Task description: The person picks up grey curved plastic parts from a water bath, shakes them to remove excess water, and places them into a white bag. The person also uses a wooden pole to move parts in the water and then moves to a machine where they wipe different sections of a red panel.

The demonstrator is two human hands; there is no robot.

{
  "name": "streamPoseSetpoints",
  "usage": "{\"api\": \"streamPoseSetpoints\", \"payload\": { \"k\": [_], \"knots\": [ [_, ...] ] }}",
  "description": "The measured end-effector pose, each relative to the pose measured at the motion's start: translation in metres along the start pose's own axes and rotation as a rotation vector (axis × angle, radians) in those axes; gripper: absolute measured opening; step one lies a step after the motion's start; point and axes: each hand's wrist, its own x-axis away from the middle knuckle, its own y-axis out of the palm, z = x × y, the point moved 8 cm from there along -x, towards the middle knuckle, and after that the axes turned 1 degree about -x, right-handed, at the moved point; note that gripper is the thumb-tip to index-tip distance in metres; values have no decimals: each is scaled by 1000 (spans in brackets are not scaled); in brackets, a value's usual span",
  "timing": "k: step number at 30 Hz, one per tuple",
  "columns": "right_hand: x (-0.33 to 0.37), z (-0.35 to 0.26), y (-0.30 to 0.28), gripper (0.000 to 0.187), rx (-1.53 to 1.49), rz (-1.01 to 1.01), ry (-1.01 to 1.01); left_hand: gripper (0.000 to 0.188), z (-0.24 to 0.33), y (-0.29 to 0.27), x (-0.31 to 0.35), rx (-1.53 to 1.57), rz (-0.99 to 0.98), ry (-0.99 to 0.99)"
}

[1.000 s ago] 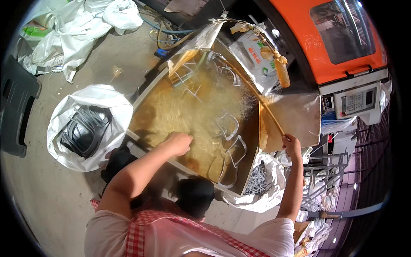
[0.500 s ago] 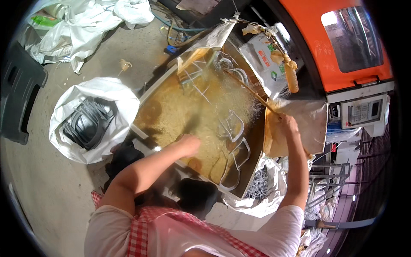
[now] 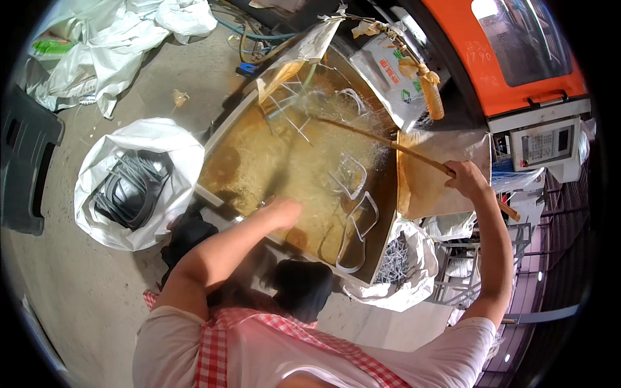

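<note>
A wooden stick point(image 3: 414, 154) is gripped in my right hand point(image 3: 467, 178), beyond the tank's right side. Its far end dips into the cloudy yellowish water of a rectangular tank point(image 3: 224, 131); its other end sticks out past my wrist. My left hand point(image 3: 283, 213) is closed above the water by the near rim, and what it may hold is hidden. Pale bent loops, including one loop point(image 3: 364, 178) and a long curved piece point(image 3: 352, 264), lie in the water on the right. A thin wire rack point(image 3: 291, 111) stands at the far left of the tank.
A white sack point(image 3: 187, 152) of grey strips stands left of the tank. Another sack point(image 3: 422, 275) with small grey pieces is at the near right. Beyond rise a cardboard-like panel point(image 3: 440, 194) and an orange machine point(image 3: 466, 71). A dark plastic stool point(image 3: 26, 161) is far left.
My right hand has moved right and slightly up, drawing the stick with it; its tip has shifted left through the water. My left hand has hardly moved. The view has shifted slightly.
</note>
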Motion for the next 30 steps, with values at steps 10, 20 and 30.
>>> {"api": "streamPoseSetpoints", "payload": {
  "k": [10, 20, 30],
  "knots": [
    [88, -36, -16, 38, -23, -39, -19, 34, 4, 7, -2, -43, -26, -3],
    [196, -51, -27, 38, -90, -99, 80, 30, 18, 4, -2, -78, -99, 12],
    [444, 109, 27, 40, -592, 78, 786, 21, 18, 7, 2, -61, 22, 36]
  ]
}}
